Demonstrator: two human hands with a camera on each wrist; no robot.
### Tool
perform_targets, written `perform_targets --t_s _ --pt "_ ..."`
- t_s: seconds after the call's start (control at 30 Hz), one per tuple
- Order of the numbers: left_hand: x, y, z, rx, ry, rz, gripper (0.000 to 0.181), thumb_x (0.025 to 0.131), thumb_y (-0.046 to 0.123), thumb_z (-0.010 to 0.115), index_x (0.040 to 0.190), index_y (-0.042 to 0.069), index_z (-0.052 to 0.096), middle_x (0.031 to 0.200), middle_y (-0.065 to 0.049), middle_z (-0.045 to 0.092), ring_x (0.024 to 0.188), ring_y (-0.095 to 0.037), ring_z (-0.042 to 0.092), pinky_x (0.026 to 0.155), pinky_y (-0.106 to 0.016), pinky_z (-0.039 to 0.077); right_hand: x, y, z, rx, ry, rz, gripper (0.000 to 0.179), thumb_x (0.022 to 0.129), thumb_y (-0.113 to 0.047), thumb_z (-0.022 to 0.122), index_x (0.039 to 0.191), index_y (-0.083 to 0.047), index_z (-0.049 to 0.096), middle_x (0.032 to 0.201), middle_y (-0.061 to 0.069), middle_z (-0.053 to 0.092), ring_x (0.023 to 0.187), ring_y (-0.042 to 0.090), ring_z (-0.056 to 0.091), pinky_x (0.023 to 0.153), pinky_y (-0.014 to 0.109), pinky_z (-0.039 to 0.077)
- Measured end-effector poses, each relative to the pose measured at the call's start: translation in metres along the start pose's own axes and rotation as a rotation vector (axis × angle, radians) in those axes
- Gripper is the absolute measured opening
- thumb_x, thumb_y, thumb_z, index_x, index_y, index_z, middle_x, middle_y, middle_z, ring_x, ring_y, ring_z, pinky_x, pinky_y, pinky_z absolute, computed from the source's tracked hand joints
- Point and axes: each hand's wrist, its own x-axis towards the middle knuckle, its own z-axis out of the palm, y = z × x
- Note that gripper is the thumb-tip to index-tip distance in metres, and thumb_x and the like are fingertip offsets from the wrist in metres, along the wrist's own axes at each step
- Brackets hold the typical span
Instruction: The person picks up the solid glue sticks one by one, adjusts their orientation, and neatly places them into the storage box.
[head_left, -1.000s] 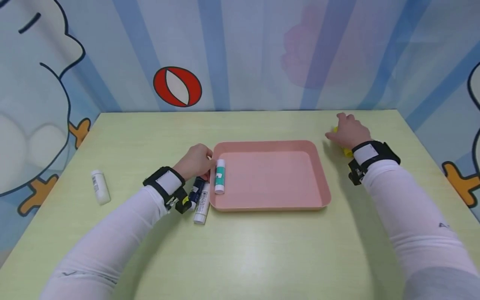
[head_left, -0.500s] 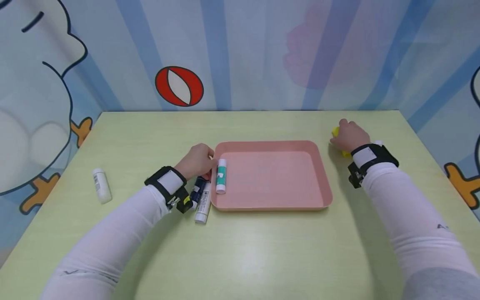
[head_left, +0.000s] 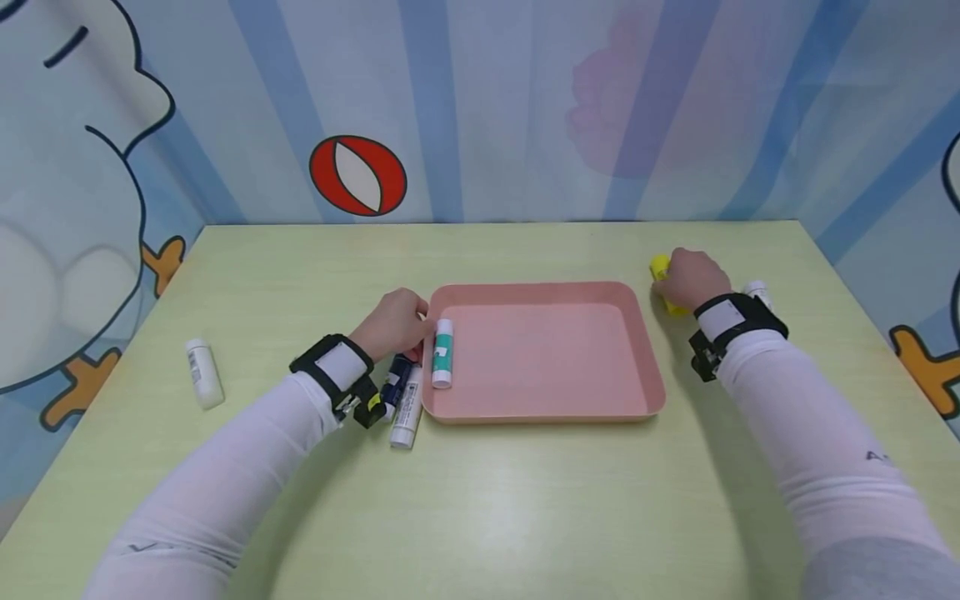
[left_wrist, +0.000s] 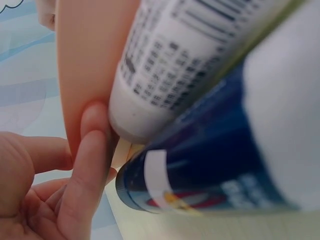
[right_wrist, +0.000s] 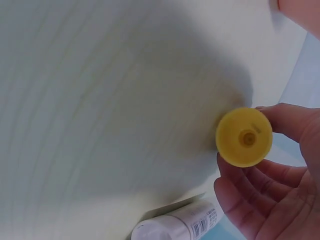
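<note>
A pale blue striped backdrop (head_left: 510, 108), printed with a red-and-white ball (head_left: 358, 176), stands behind the pale yellow-green, faintly grained tabletop (head_left: 525, 508). Across it reach my 2 arms in white fabric sleeves (head_left: 217, 492). Near the middle lies a shallow, pink, round-cornered rectangular tray (head_left: 555, 354). My left hand (head_left: 392, 321) is at its left side, thumb and fingers pinching the wall. My right hand (head_left: 693, 279) is beyond the tray's right end, its fingers and thumb closed round a bright yellow cylindrical tube (head_left: 660, 267); seen end-on from my right wrist, that tube shows a round yellow end with a small recess at the centre. I cannot tell whether it touches the tabletop. A white cylindrical tube with black print and a barcode (head_left: 407, 412) lies against the outside of the tray's left wall, and just beside it lies a navy blue cylindrical tube with a white end (head_left: 393, 383), both under my left hand. A plain-looking white cylindrical tube (head_left: 203, 372) lies on its side well apart, far to my left. Inside the tray, along the left wall, lies a white cylindrical tube with a teal band (head_left: 442, 354). Partly hidden behind my right wrist is another white capped tube (head_left: 758, 292), with a barcode on its side.
</note>
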Motion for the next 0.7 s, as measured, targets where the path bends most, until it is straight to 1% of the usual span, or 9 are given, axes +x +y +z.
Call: perform_targets --t_s 0.13,0.23,0.33,0.43,0.5,0.6,0.7 --pt "0.0 0.001 0.001 -0.001 -0.005 -0.003 0.024 0.091 0.013 0.049 0.109 0.0 0.058 0.079 -0.011 0.061 0.06 -0.016 0.06 0.055 -0.026 0.049 -0.003 -0.004 -0.003 0.031 0.016 -0.019 0.034 0.084 -0.024 0.056 0.093 0.007 0.044 0.081 0.019 0.05 0.069 0.029 0.049 0.059 0.036 0.042" --pt "0.001 -0.001 0.001 -0.007 -0.004 0.002 0.023 0.09 0.013 0.049 0.108 0.0 0.058 0.078 -0.011 0.061 0.06 -0.017 0.06 0.055 -0.026 0.049 -0.005 -0.01 -0.008 0.053 0.04 -0.059 0.034 0.085 -0.024 0.056 0.091 0.008 0.045 0.078 0.018 0.049 0.066 0.027 0.049 0.06 0.036 0.042" --pt "0.002 -0.003 0.001 -0.012 -0.001 0.001 0.023 0.09 0.013 0.049 0.107 0.0 0.057 0.078 -0.011 0.061 0.059 -0.017 0.06 0.055 -0.026 0.049 -0.008 -0.021 -0.017 0.07 0.062 -0.109 0.037 0.086 -0.023 0.056 0.096 0.012 0.048 0.081 0.022 0.053 0.065 0.027 0.051 0.063 0.037 0.043" --pt "0.002 -0.004 -0.001 -0.006 0.001 -0.001 0.024 0.09 0.013 0.049 0.109 0.0 0.057 0.077 -0.011 0.061 0.059 -0.017 0.06 0.055 -0.027 0.049 -0.014 -0.038 -0.027 0.082 0.071 -0.154 0.042 0.086 -0.023 0.056 0.106 0.014 0.051 0.093 0.027 0.057 0.07 0.028 0.056 0.07 0.041 0.045" --pt "0.002 -0.005 -0.001 -0.005 0.003 -0.002 0.024 0.09 0.014 0.049 0.109 0.0 0.057 0.077 -0.011 0.061 0.059 -0.018 0.06 0.055 -0.027 0.049 -0.018 -0.05 -0.032 0.087 0.077 -0.181 0.044 0.087 -0.025 0.055 0.11 0.012 0.052 0.099 0.027 0.058 0.075 0.029 0.058 0.073 0.042 0.045" --pt "0.002 -0.005 -0.001 -0.001 0.004 -0.004 0.023 0.091 0.014 0.05 0.108 0.0 0.058 0.077 -0.011 0.061 0.06 -0.017 0.06 0.055 -0.026 0.049 -0.024 -0.07 -0.036 0.136 0.069 -0.189 0.044 0.087 -0.031 0.054 0.111 0.006 0.055 0.099 0.022 0.06 0.079 0.028 0.058 0.07 0.04 0.046" --pt "0.002 -0.005 0.0 -0.003 0.003 -0.012 0.023 0.09 0.014 0.05 0.108 0.001 0.058 0.078 -0.011 0.061 0.06 -0.017 0.06 0.055 -0.026 0.049 -0.031 -0.092 -0.037 0.213 0.024 -0.172 0.047 0.087 -0.035 0.054 0.116 0.003 0.053 0.101 0.018 0.058 0.083 0.026 0.056 0.066 0.035 0.046"
